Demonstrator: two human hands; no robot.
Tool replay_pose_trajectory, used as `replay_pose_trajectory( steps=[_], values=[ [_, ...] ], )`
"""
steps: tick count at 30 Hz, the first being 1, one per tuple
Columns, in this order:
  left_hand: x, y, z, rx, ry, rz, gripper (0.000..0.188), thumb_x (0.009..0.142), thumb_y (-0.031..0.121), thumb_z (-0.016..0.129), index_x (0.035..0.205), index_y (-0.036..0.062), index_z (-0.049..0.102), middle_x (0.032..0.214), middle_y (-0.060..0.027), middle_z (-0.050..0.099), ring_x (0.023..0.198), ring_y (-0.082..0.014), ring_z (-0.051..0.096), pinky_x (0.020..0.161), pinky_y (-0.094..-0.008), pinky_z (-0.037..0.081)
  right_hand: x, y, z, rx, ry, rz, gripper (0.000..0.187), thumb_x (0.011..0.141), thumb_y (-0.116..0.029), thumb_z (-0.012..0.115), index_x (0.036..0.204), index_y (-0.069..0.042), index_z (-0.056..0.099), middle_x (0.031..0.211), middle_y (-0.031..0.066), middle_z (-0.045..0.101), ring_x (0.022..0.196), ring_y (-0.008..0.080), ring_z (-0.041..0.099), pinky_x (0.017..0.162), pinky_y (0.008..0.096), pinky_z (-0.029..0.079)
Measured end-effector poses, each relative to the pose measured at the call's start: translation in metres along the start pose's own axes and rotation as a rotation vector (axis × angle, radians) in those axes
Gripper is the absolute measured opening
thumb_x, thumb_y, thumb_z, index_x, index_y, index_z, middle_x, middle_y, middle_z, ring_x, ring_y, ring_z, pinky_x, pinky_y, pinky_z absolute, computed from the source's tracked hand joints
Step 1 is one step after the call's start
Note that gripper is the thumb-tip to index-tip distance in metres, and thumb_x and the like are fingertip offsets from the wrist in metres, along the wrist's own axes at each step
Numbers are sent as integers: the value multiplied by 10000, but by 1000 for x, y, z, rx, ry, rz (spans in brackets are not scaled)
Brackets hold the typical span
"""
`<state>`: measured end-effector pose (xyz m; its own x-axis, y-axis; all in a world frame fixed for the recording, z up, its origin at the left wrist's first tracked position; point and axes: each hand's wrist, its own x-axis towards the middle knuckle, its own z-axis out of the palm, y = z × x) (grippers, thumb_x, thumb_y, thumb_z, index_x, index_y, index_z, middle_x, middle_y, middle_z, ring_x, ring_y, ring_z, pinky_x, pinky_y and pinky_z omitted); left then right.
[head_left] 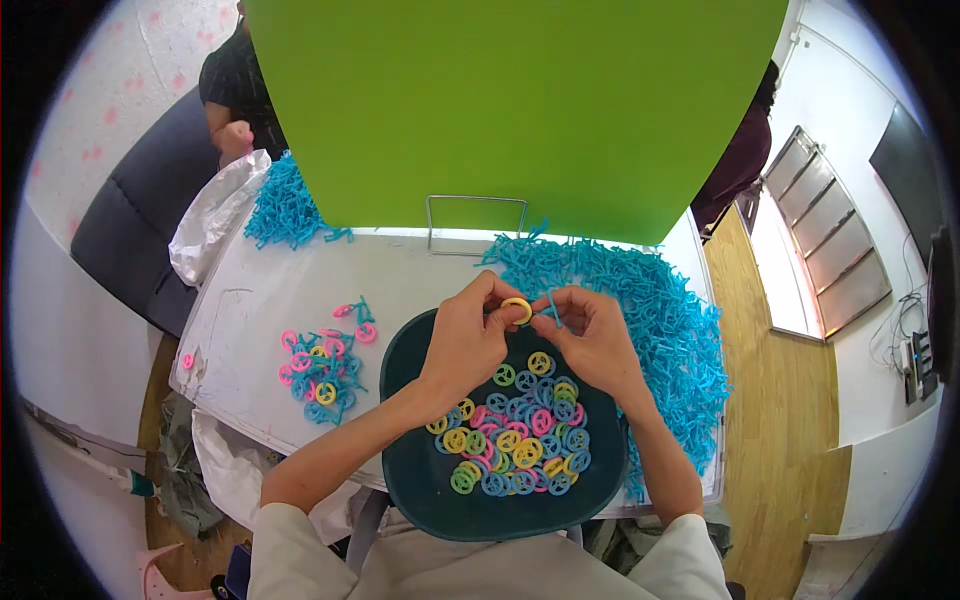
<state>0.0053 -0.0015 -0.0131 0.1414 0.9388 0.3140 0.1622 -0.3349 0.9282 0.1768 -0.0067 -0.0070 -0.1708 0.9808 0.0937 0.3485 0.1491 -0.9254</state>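
Above the far part of a dark green basin (pixel 405 490), my left hand (pixel 462 338) pinches a yellow plastic wheel (pixel 516 304) between thumb and fingers. Close beside it, my right hand (pixel 592 342) grips a thin teal plastic stick (pixel 552 306), its end near the wheel. Whether the two parts touch is hard to make out. Small spoked wheels (pixel 525 453) in yellow, pink, blue and green lie in the basin below my hands. To the right of my right hand spreads a big heap of teal sticks (pixel 660 335).
On the white table (pixel 240 330), left of the basin, lies a small pile of teal sticks joined with coloured wheels (pixel 325 365). A green panel (pixel 520 110) stands at the back, a wire stand (pixel 477 198) before it. More teal sticks (pixel 285 205) lie far left, near another person (pixel 240 90).
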Motion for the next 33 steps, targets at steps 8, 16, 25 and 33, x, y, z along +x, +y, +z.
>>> replay_pose_trajectory(
  steps=[8,16,25,33],
  values=[
    [-4,-1,5,269,22,115,87,873,33,593,895,-4,518,784,-159,634,711,-276,643,623,-349,486,1,-2,-3,131,-60,73,188,865,-58,670,1028,25,624,923,62,680,829,103,655,742,229,523],
    [-3,-5,7,13,-37,-17,94,884,52,577,918,6,503,782,-174,610,726,-352,600,638,-399,475,1,1,-3,219,-125,87,205,875,-63,656,1055,22,611,908,61,684,803,104,653,714,229,511],
    [1,4,0,276,42,235,74,881,63,593,923,3,582,812,-169,620,740,-314,642,593,-361,487,1,-4,-2,310,1,0,244,877,-52,646,1118,-44,606,875,67,677,753,104,654,631,216,472],
    [2,6,-2,-232,-37,-48,190,937,1,500,1083,-17,622,911,-117,656,829,-163,670,724,-268,563,1,-6,-3,-274,237,-406,167,804,-110,732,956,-46,710,745,91,684,596,120,641,514,250,468]
  ],
)
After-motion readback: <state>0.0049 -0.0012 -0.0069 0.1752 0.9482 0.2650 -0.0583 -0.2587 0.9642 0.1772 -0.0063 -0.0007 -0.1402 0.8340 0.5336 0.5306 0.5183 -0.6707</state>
